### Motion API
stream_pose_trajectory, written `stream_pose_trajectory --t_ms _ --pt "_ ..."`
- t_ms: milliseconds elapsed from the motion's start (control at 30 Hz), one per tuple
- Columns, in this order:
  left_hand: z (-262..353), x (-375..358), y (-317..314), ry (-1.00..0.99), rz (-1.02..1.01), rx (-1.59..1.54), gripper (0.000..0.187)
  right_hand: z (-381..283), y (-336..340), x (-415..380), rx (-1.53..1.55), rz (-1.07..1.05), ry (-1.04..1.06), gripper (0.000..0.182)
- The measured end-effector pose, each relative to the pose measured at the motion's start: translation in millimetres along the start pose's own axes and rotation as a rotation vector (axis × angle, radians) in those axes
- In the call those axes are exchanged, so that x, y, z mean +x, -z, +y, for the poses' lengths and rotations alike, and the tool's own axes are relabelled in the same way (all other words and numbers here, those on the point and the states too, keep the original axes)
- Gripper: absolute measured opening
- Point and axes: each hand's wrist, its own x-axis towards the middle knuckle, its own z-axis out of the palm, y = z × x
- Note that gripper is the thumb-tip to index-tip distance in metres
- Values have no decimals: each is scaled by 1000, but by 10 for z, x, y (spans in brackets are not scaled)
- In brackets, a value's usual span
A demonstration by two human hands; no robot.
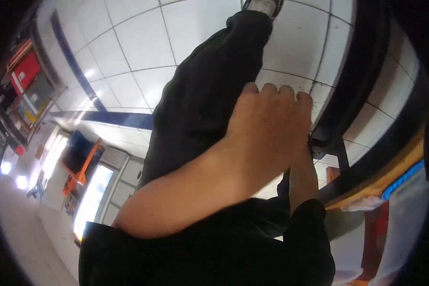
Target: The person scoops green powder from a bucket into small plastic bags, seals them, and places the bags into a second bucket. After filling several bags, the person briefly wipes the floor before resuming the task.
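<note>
My left hand point(271, 119) shows its back, in front of my black trouser leg point(200, 95) and the tiled floor. Its fingers are bent under past the knuckles, and whatever they hold is hidden. From the black sleeve point(312, 229) on the right comes my right forearm point(304, 183), which runs up behind the left hand. The right hand itself is covered by the left, so its fingers do not show. The two overlap closely; a grip of one on the other cannot be made out.
A dark bench frame point(336, 148) and a wooden edge point(400, 164) with a blue item point(403, 180) stand close on the right. My shoe point(267, 5) is on white floor tiles point(143, 43). Far left are shelves with a red box point(27, 71) and an orange rack point(86, 164).
</note>
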Motion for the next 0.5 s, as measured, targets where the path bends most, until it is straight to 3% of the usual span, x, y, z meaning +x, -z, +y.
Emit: stream_pose_trajectory --t_ms 67,100,167,400,433,500 --pt "33 11 -37 42 -20 12 30 149 -209 97 40 198 251 50" --pt "42 26 -49 59 -17 22 34 21 -193 69 48 181 251 50" --pt "63 58 -47 78 -34 19 34 -250 110 67 -375 24 193 39" --pt "81 88 -19 7 17 -8 32 -1154 589 -700 -209 84 40 18" --pt "59 81 -34 14 17 -11 34 -1457 800 -1066 -164 203 -7 17" --pt "29 88 -15 -26 50 -11 36 -1635 955 -1460 -350 431 216 17"
